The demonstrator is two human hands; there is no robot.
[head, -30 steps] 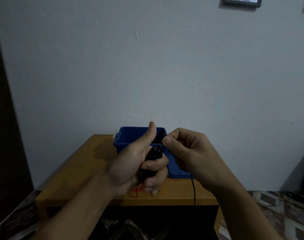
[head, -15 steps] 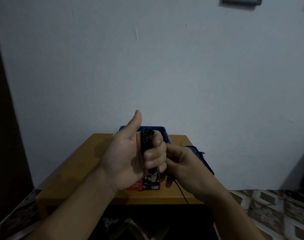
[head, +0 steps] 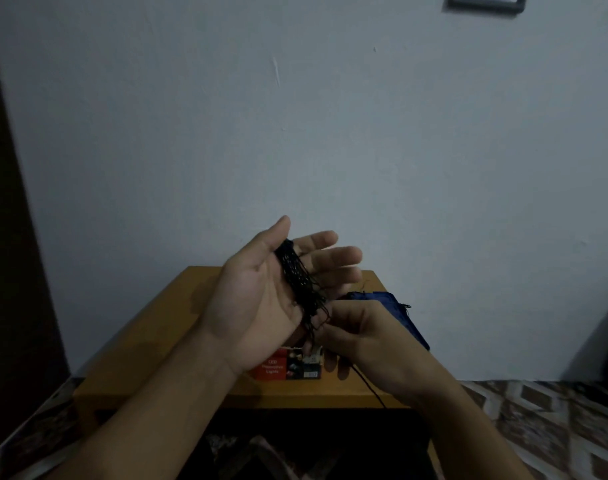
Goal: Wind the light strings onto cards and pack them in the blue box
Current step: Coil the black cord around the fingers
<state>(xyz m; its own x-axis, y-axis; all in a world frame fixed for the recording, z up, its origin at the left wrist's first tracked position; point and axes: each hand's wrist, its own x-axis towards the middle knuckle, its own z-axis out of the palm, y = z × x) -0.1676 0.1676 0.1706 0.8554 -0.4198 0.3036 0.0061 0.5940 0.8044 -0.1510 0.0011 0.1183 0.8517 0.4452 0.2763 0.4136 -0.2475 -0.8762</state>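
Stage: winding seemingly finishing, packing not yet done | left hand is lying flat-fingered, carrying the bundled black wire light string before the blue plastic box | right hand is pinching its loose tail

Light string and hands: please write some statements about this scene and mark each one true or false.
The left hand lies open with the light string across its palm. True.
The right hand is far from the string. False: it pinches the string's lower end.
The blue box stands on the floor. False: it stands on the table.
A red package lies on the table under the hands. True.
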